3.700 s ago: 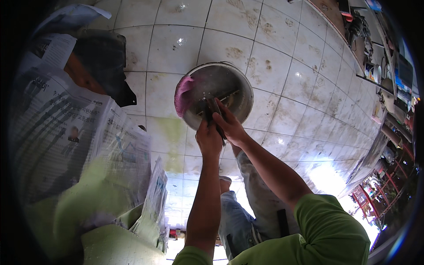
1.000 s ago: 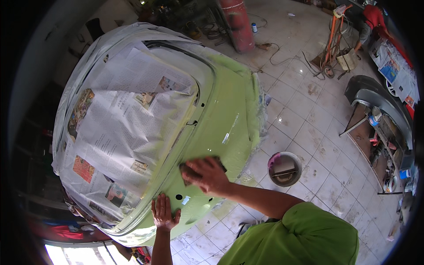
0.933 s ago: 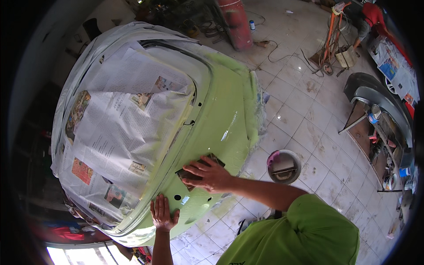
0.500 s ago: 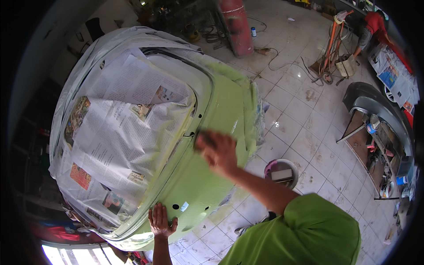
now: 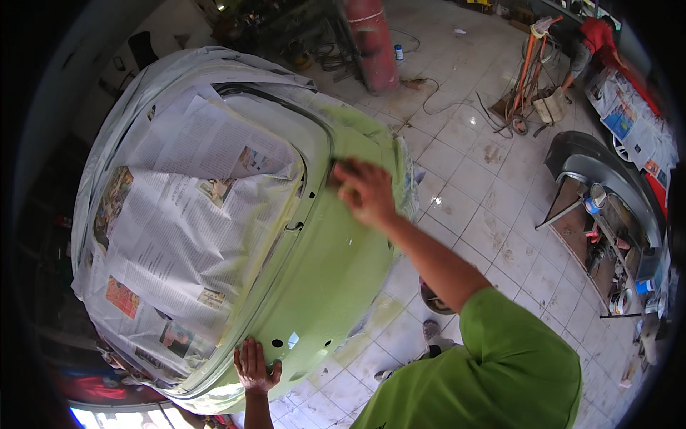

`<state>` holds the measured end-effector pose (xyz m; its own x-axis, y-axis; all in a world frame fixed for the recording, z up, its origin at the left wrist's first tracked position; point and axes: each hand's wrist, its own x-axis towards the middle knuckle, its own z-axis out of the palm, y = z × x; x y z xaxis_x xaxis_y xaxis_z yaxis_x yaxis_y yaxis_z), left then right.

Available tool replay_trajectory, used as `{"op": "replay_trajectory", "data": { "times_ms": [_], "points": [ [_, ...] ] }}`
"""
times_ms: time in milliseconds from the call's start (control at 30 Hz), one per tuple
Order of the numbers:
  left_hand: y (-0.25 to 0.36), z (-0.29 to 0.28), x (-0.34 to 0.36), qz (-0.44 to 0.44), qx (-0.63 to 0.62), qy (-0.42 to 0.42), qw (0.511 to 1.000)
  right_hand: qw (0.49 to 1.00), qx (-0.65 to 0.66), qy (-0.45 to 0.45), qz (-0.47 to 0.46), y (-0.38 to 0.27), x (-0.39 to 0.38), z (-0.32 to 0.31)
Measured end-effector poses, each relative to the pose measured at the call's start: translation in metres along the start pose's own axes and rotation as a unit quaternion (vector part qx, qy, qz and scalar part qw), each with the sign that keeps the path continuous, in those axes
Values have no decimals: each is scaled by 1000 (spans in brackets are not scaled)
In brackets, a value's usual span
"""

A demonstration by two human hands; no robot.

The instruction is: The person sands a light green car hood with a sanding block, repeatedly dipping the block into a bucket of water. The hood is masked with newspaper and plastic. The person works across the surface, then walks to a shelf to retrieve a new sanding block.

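Observation:
The light green rear panel (image 5: 304, 286) of a car stretches out before me, with several dark holes in it. My right hand (image 5: 368, 189) is closed around a dark sanding pad (image 5: 334, 174), which lies against the panel's far part, beside the window edge. Motion blur and my fingers hide most of the pad. My left hand (image 5: 255, 368) rests flat at the panel's near end, fingers stretched out, next to a round hole (image 5: 277, 343). Newspaper (image 5: 193, 207) taped over the car's window fills the area to the left.
A bucket (image 5: 434, 300) on the tiled floor is mostly hidden by my right arm. A red gas cylinder (image 5: 371, 46) stands beyond the car. To the right are a loose grey bumper (image 5: 607, 171), a stand with cans (image 5: 607, 250) and a bending person (image 5: 597, 43).
My right hand has slid the sanding pad away from me along the panel's window edge. The left hand stays flat on the panel. The view has shifted a little, and my arm now covers much of the bucket.

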<state>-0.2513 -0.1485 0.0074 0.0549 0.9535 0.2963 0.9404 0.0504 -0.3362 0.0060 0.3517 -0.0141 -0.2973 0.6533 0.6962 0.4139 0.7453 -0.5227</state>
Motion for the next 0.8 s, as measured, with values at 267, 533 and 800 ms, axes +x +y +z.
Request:
{"op": "replay_trajectory", "data": {
  "times_ms": [267, 533, 800],
  "points": [
    [-2, 6, 16, 20, 2, 22, 1000, 1000, 10, 1, 27, 77, 77, -17],
    [5, -5, -2, -11, -2, 4, 1000, 997, 13, -75, 22, -110, -105, -2],
    [10, -19, 11, -44, -38, 4, 998, 996, -8, 17, -92, -60, -64, -9]
  ]
}}
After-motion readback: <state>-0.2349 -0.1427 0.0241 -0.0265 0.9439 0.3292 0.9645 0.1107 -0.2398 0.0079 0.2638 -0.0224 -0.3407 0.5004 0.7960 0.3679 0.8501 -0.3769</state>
